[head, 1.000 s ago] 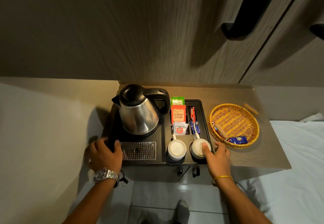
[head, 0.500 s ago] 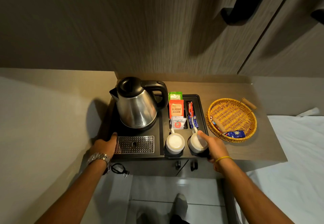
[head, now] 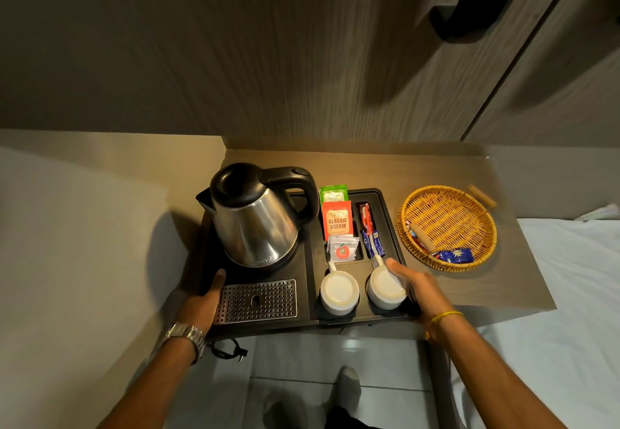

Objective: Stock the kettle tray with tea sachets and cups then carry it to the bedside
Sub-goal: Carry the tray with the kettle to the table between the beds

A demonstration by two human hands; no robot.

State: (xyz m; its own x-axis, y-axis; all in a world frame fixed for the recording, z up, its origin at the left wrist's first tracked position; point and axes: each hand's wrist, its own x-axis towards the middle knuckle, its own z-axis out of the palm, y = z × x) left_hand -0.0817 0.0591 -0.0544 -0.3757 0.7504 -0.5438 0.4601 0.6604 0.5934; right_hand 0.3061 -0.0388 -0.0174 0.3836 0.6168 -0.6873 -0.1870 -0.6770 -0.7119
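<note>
A black kettle tray (head: 310, 294) rests on a brown side table, its front edge past the table's front. It carries a steel kettle (head: 255, 217), tea sachets (head: 337, 224), stick packets (head: 369, 234) and two upturned white cups (head: 339, 292) (head: 384, 289). My left hand (head: 204, 297) grips the tray's left front edge, thumb on top. My right hand (head: 419, 289) holds the right front edge, thumb lying against the right cup.
A wicker basket (head: 448, 227) with a blue packet and a few sticks stands right of the tray. A bed with a white sheet (head: 570, 294) lies at the right. Wood-panelled doors rise behind. The kettle's cord and plug (head: 231, 351) hang below the tray's front.
Both hands shifted from resting on top of the tray to gripping its side edges. The tray sits slightly nearer me, its front edge past the table.
</note>
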